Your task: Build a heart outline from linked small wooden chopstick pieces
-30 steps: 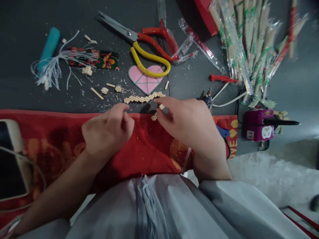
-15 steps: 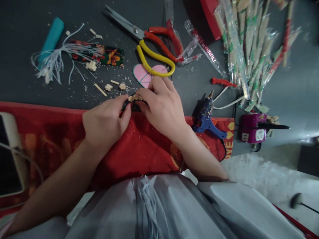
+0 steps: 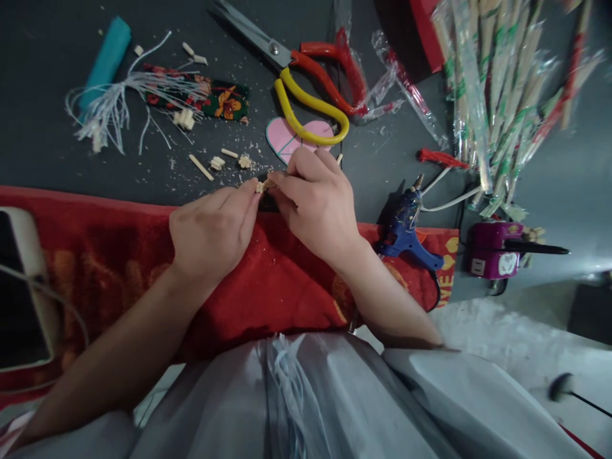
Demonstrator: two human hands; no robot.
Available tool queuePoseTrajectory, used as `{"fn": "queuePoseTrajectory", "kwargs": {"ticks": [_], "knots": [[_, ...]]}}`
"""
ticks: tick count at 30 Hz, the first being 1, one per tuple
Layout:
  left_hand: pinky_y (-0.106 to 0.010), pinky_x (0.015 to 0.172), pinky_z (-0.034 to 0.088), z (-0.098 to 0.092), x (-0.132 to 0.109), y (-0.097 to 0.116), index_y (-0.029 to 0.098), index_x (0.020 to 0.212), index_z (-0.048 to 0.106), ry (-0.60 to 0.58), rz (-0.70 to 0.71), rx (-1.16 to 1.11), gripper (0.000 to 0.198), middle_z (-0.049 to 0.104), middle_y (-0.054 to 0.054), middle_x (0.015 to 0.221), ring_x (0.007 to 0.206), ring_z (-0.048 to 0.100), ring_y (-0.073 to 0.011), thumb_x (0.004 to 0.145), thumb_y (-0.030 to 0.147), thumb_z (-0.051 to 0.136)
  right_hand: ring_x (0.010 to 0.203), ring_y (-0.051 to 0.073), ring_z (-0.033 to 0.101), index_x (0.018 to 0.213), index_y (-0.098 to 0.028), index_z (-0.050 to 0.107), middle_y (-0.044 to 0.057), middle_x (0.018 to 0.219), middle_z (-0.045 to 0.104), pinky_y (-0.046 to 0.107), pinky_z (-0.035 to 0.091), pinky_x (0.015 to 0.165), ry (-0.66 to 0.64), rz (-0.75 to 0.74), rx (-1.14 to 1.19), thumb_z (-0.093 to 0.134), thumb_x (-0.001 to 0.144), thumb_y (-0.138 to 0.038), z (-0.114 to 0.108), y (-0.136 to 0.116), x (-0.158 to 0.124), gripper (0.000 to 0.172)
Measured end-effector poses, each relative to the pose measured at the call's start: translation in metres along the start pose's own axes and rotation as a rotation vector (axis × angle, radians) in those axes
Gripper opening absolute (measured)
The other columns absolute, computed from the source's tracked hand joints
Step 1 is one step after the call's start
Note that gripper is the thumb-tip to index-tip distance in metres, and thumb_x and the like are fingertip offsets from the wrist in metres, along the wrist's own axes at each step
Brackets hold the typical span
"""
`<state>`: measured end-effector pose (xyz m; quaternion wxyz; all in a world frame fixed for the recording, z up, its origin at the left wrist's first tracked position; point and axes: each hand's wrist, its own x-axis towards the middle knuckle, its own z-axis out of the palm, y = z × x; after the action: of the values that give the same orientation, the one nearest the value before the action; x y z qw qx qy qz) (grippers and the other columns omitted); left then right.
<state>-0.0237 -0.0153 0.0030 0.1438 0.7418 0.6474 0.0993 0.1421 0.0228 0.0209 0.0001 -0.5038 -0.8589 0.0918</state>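
A small cluster of pale wooden pieces (image 3: 261,186) is pinched between the fingertips of both hands, over the front edge of the grey table. My left hand (image 3: 213,229) grips its left end with thumb and fingers closed. On the other end, my right hand (image 3: 322,207) is closed too, and its fingers hide much of the cluster. Just beyond the fingertips lie a flower-shaped wooden bundle (image 3: 245,162), another small bundle (image 3: 217,164) and a short stick (image 3: 201,167). A pink heart-shaped card (image 3: 278,136) lies behind my right hand, partly under the scissors (image 3: 313,136).
To the right, a blue glue gun (image 3: 406,217) rests on the red cloth (image 3: 287,280), near a purple power socket (image 3: 495,248). Wrapped chopsticks (image 3: 482,95) spread at the back right. White strings (image 3: 108,111), a teal roll (image 3: 106,64) and a tablet-like device (image 3: 29,274) are left.
The view has shifted, so the table things appear farther right. A dark curved strip seen under the cluster is now mostly hidden. My left fingers have come closer together; both hands keep their grip.
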Motion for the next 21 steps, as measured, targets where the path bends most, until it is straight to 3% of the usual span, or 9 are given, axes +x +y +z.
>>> {"fn": "queuePoseTrajectory", "kwargs": {"ticks": [4, 8, 13, 21], "knots": [[-0.031, 0.071, 0.050, 0.001, 0.000, -0.001, 0.026, 0.124, 0.070, 0.015, 0.016, 0.007, 0.050, 0.076, -0.004, 0.095, 0.086, 0.074, -0.0210, 0.108, 0.048, 0.029, 0.102, 0.023, 0.059, 0.108, -0.024, 0.074, 0.008, 0.104, 0.064, 0.039, 0.051, 0.090, 0.065, 0.017, 0.048, 0.033, 0.105, -0.024, 0.005, 0.001, -0.001, 0.041], [-0.032, 0.075, 0.052, 0.005, -0.001, -0.003, 0.026, 0.127, 0.069, 0.066, 0.001, -0.022, 0.042, 0.077, -0.006, 0.098, 0.090, 0.074, -0.0241, 0.104, 0.046, 0.041, 0.107, 0.027, 0.059, 0.122, -0.022, 0.070, 0.010, 0.108, 0.066, 0.044, 0.050, 0.094, 0.126, 0.036, 0.093, 0.044, 0.101, -0.024, -0.006, 0.011, -0.007, 0.033], [-0.035, 0.078, 0.053, 0.007, 0.001, -0.003, 0.027, 0.129, 0.070, 0.076, -0.033, -0.049, 0.040, 0.078, -0.008, 0.096, 0.094, 0.075, -0.0276, 0.099, 0.046, 0.051, 0.107, 0.029, 0.062, 0.124, -0.020, 0.070, 0.011, 0.104, 0.069, 0.042, 0.049, 0.093, -0.060, 0.170, 0.069, 0.053, 0.097, -0.023, -0.030, 0.026, -0.019, 0.032], [-0.034, 0.080, 0.052, 0.007, 0.004, -0.002, 0.029, 0.123, 0.072, 0.047, -0.095, -0.101, 0.038, 0.077, -0.006, 0.092, 0.097, 0.074, -0.0266, 0.098, 0.049, 0.052, 0.107, 0.026, 0.066, 0.126, -0.021, 0.072, 0.012, 0.108, 0.073, 0.036, 0.049, 0.091, -0.111, 0.253, 0.092, 0.056, 0.098, -0.024, -0.044, 0.035, -0.025, 0.033]]}}
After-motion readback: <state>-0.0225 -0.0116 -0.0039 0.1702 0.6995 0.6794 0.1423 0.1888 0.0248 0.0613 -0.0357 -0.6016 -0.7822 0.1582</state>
